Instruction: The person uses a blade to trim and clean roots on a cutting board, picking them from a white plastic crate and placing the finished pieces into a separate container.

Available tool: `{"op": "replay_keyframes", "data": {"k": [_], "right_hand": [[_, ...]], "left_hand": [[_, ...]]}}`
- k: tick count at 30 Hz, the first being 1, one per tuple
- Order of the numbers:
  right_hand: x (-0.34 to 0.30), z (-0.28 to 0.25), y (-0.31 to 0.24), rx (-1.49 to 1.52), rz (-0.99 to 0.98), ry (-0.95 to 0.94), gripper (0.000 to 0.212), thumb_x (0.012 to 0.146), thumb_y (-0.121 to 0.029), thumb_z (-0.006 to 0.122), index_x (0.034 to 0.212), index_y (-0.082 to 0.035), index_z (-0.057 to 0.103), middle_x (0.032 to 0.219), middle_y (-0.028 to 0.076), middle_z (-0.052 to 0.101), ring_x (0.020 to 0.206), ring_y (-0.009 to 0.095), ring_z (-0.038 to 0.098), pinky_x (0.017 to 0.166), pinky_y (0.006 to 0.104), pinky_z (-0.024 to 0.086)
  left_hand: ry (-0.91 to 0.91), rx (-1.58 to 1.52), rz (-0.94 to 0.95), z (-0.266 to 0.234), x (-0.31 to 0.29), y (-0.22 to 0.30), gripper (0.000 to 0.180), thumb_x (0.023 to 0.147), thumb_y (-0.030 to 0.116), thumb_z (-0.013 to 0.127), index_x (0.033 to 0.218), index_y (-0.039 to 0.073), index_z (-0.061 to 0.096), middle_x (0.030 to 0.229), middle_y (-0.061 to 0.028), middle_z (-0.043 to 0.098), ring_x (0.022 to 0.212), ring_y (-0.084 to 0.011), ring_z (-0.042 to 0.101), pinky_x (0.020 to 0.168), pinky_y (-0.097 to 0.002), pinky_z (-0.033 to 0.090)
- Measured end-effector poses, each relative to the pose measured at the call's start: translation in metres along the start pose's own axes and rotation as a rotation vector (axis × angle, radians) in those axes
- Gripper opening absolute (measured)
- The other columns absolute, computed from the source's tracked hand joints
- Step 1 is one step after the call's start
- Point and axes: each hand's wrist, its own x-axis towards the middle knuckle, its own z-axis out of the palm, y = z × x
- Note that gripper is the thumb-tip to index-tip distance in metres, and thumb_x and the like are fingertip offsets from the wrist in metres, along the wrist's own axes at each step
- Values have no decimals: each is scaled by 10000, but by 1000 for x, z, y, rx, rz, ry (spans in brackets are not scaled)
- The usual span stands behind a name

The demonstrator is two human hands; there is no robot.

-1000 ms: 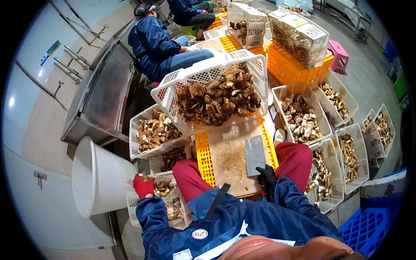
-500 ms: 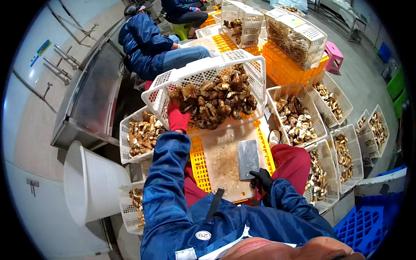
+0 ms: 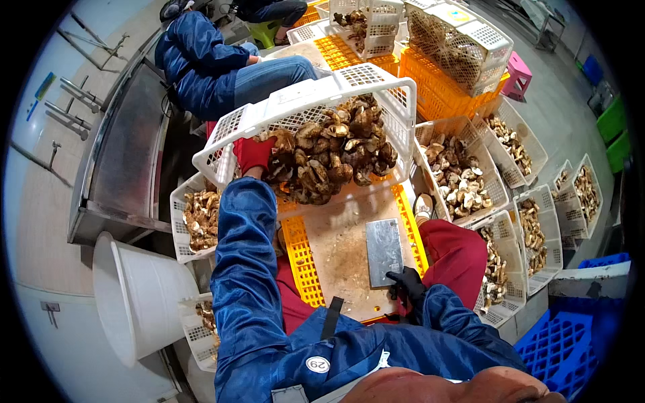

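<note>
My left hand (image 3: 255, 154), in a red glove, reaches into the big white crate (image 3: 302, 101) of brown mushrooms (image 3: 332, 151) and rests on those at its near left side. Whether it grips one I cannot tell. My right hand (image 3: 405, 285), in a black glove, holds the handle of a rectangular cleaver (image 3: 383, 250). The blade lies flat on a pale cutting board (image 3: 342, 258) set on an orange crate (image 3: 300, 258) over my lap.
Small white baskets of cut mushrooms stand left (image 3: 196, 218) and right (image 3: 460, 174) of me. A white bucket (image 3: 144, 299) sits at lower left, a blue crate (image 3: 564, 352) at lower right. A person in blue (image 3: 215, 60) sits ahead beside a steel counter (image 3: 124, 154).
My left hand rose from the low basket by my left knee and reached forward into the big crate of mushrooms. My right hand stayed on the cleaver.
</note>
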Motion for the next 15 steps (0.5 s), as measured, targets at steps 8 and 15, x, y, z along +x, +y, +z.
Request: {"op": "replay_keyframes", "data": {"k": [8, 15], "right_hand": [[11, -12, 18, 32, 43, 3, 254, 734, -161, 653, 892, -13, 521, 609, 114, 548, 431, 222, 537, 376, 352, 438], [1, 12, 2, -61, -37, -82, 261, 746, -179, 632, 934, -26, 533, 609, 93, 547, 419, 203, 512, 411, 323, 446]], "left_hand": [[365, -195, 185, 11, -27, -1, 400, 571, 190, 720, 918, 51, 578, 880, -108, 596, 936, -299, 496, 827, -389, 372], [313, -575, -44, -9, -48, -51, 333, 604, 70, 638, 935, 44, 613, 917, -132, 582, 900, -264, 545, 812, -329, 424]]}}
